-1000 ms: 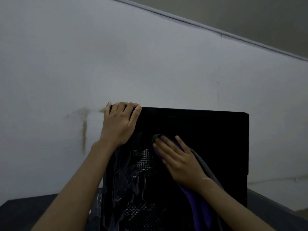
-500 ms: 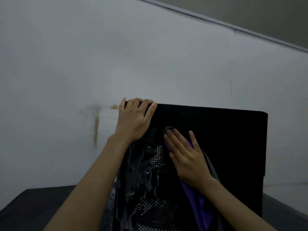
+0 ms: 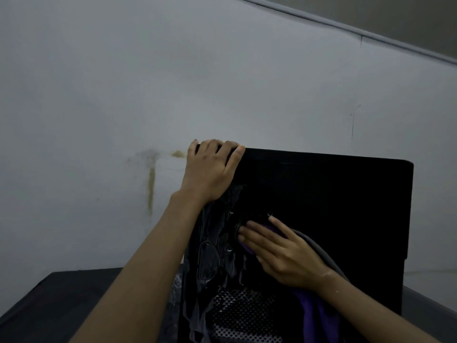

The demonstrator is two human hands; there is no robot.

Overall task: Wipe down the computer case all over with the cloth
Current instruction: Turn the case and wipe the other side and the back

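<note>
A black computer case [image 3: 346,206] stands upright on a dark table, its near face showing perforated mesh low down and crinkled clear film at the left. My left hand [image 3: 210,174] grips the case's top left corner, fingers curled over the top edge. My right hand [image 3: 279,251] presses a purple and grey cloth [image 3: 319,315] flat against the near face with straight fingers. Most of the cloth hangs down under my right wrist.
A pale wall [image 3: 173,82] with a brownish stain [image 3: 150,184] rises right behind the case. The dark table [image 3: 61,305] reaches to the lower left, and its grey edge [image 3: 425,305] shows at the right.
My right hand has slid the cloth down the near face, away from the top edge. The left hand keeps its grip on the corner. The view has shifted slightly.
</note>
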